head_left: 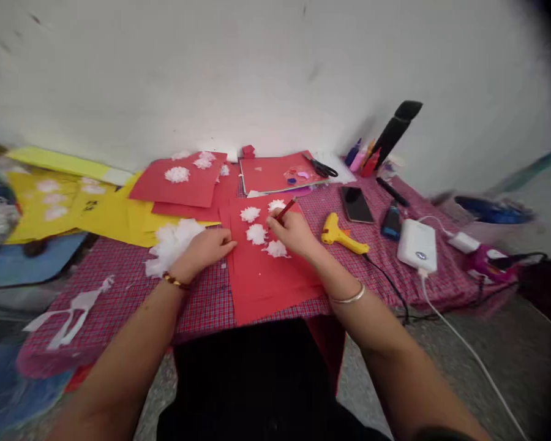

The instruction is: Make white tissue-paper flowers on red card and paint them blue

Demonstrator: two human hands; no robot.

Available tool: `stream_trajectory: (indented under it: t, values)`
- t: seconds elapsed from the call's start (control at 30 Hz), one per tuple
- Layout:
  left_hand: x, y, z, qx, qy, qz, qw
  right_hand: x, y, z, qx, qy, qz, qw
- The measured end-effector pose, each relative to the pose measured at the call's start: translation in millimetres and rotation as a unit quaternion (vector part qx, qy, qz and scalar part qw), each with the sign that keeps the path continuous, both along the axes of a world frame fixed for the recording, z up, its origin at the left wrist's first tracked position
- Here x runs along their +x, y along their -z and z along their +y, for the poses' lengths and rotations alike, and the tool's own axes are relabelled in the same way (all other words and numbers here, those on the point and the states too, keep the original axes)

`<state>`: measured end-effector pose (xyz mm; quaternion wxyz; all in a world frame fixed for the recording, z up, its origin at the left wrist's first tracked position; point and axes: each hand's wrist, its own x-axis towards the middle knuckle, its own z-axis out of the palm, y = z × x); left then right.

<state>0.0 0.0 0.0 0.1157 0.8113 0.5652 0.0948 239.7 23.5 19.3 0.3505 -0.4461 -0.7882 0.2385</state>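
So, a red pencil (286,210) is held in the right hand (294,234), grip clamped on it, with the visible end tilted up and to the right. The lower tip is hidden by the fingers. The hand itself is placed over the upper right of a red sheet (270,288), right by the white tufts; four of those white tufts (256,234) can be made out on the upper half.

The left hand (206,248) is rested at the left edge of the sheet, fingers curled. Whether that grip is closed on anything can't be told from here. A fluffy white heap (174,242) is partly covered by it.

All of this is spread on a table (206,309) covered in checked cloth. More red sheets with tufts (179,187) are stacked behind, and yellow sheets (105,214) are piled off to the left. A pair of scissors (322,166) is laid at the back. To the right of the pencil, a yellow glue gun (342,236) is set down, with a phone (357,204) placed just beyond it.
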Motion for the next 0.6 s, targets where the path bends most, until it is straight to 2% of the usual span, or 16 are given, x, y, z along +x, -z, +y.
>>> stream_trajectory:
  t: [0.23,0.43,0.6]
  values:
    - [0.4,1.1,1.8,0.0,-0.001,-0.003,1.0,-1.0,-3.4,-1.4,-0.009,-0.008,-0.006,1.0]
    - [1.6,-2.2,0.0,-0.001,-0.006,-0.009,1.0,-3.2,-4.0,-5.4,-0.012,-0.052,-0.061,0.997]
    - [2.2,-3.4,-1.1,-0.005,-0.004,-0.013,1.0,-3.3,-2.6,-5.3,-0.003,-0.06,-0.054,0.997]
